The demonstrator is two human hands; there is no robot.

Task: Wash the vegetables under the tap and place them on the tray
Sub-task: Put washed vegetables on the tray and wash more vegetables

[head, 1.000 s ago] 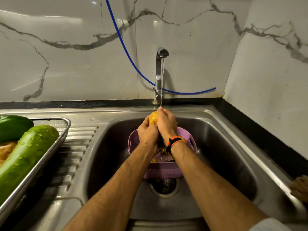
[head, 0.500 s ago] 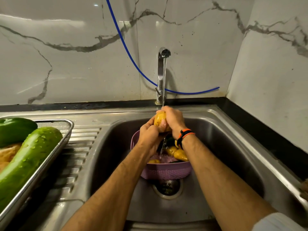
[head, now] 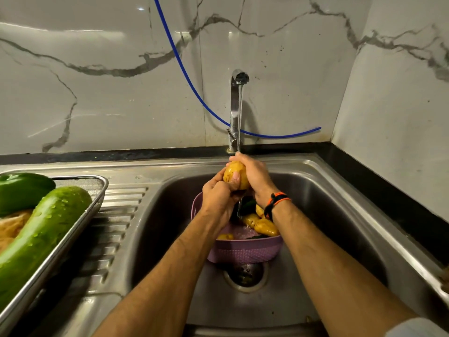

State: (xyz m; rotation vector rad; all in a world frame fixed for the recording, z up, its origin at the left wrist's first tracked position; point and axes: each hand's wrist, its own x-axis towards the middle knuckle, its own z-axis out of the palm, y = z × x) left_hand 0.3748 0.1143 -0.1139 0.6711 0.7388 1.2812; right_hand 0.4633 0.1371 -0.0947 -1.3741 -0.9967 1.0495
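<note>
Hands (head: pixel 239 184) still clasp the potato (head: pixel 233 171) under the tap (head: pixel 237 110), now turned upright.

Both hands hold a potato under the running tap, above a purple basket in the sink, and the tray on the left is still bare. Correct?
Not quite: the head view shows the tray already holding a cucumber and green pepper. The rest holds.

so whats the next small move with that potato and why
Probably carry the potato left to the tray. Both the left hand and right hand grip it under the tap stream, and washed green vegetables already lie there.
</note>
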